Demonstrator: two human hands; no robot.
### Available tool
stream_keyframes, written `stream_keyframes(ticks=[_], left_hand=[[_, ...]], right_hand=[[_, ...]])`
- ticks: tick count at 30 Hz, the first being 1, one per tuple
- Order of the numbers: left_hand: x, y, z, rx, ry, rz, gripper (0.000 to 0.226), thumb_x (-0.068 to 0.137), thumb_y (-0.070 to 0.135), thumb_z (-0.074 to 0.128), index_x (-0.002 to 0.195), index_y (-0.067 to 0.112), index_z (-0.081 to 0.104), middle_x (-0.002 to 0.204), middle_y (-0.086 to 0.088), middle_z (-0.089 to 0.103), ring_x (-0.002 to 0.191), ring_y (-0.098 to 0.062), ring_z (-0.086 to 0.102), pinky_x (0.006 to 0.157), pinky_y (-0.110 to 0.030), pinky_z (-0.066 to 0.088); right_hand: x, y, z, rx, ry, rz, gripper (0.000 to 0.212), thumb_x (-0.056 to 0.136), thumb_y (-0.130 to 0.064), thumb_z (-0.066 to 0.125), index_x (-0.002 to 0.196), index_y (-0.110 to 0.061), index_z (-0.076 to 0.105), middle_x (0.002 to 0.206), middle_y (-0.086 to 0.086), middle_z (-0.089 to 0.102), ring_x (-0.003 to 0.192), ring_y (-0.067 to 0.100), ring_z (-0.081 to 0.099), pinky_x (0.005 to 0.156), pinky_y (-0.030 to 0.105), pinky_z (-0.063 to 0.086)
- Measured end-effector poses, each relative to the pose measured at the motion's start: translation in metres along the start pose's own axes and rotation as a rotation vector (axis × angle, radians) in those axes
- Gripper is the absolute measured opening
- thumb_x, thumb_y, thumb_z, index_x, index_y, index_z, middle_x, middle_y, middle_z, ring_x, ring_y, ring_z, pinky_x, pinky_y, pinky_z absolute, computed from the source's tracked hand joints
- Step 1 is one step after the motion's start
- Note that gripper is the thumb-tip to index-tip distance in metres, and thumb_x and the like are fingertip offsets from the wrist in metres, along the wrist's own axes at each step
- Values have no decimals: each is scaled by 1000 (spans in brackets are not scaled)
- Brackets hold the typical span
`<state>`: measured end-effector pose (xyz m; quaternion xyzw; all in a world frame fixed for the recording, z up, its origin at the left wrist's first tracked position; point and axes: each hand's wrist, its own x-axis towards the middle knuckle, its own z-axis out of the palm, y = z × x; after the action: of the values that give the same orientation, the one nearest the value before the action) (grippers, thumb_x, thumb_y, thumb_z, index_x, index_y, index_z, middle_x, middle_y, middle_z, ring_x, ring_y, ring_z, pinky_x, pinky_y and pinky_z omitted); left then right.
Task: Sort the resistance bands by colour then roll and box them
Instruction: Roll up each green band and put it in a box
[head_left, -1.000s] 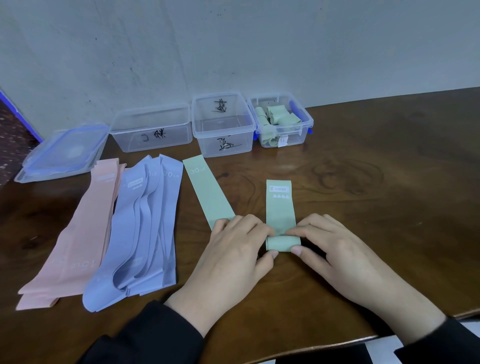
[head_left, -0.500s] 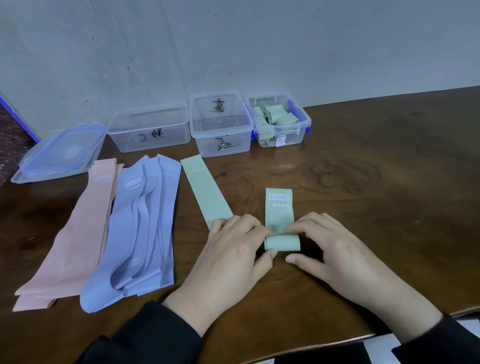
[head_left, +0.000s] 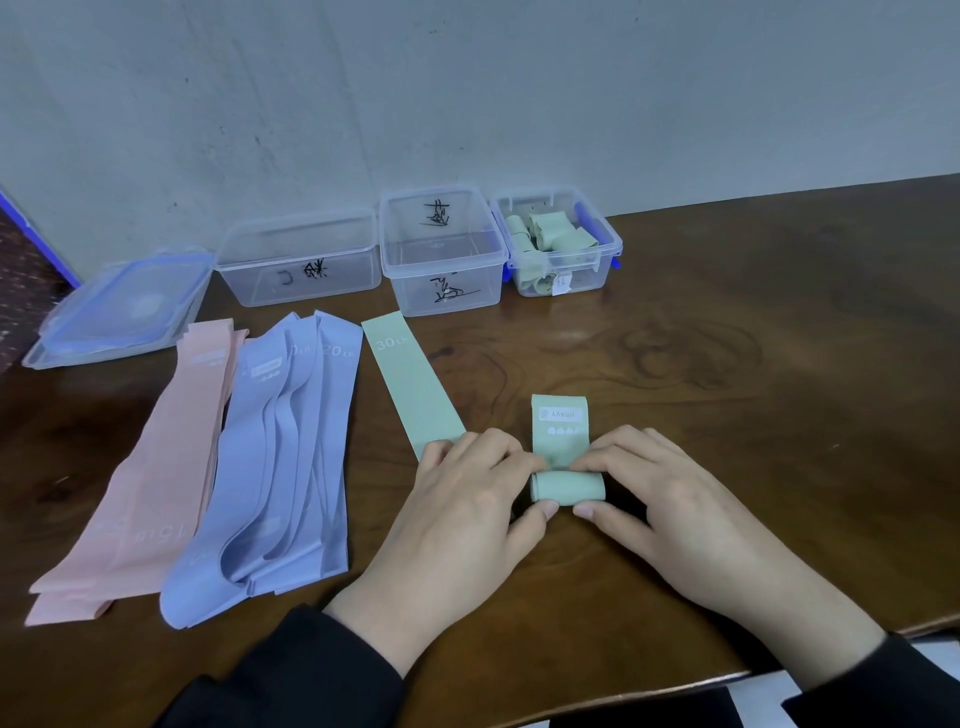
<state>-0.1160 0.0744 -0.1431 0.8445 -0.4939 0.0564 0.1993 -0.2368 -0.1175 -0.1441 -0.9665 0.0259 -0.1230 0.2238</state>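
A green band (head_left: 562, 441) lies on the wooden table (head_left: 753, 415), its near end wound into a roll. My left hand (head_left: 467, 514) and my right hand (head_left: 670, 509) pinch that roll from either side, thumbs at its near edge. A second green band (head_left: 410, 389), marked 30 LB, lies flat to the left, its near end under my left hand. Further left lie a pile of blue bands (head_left: 280, 467) and a pile of pink bands (head_left: 150, 478). At the back right, a clear box (head_left: 605, 244) holds several rolled green bands.
Two more clear boxes (head_left: 298, 257) (head_left: 441, 249) with black writing stand at the wall, holding no bands. Stacked lids (head_left: 119, 306) lie at the far left. The table's front edge runs just below my wrists. A wall rises behind the boxes.
The roll has grown thicker and the flat stretch of the green band has shortened, its labelled end drawing closer to my hands. Both hands stayed at the roll.
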Motion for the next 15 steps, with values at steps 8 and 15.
stream_keyframes(ticks=[8, 15], left_hand=[[0, 0, 0, 4, -6, 3, 40, 97, 54, 39, 124, 34, 60, 113, 19, 49, 107, -1, 44, 101, -27, 33], [0, -2, 1, -1, 3, -3, 34, 94, 52, 51, 123, 35, 57, 115, 19, 50, 107, -1, 45, 100, -26, 33]], right_hand=[[-1, 0, -1, 1, 6, -1, 46, 92, -58, 54, 131, -35, 59, 121, -27, 50, 113, 6, 53, 97, 28, 48], [0, -1, 0, -9, 15, -12, 41, 94, -56, 51, 127, -35, 64, 119, -27, 49, 111, 6, 52, 93, 29, 51]])
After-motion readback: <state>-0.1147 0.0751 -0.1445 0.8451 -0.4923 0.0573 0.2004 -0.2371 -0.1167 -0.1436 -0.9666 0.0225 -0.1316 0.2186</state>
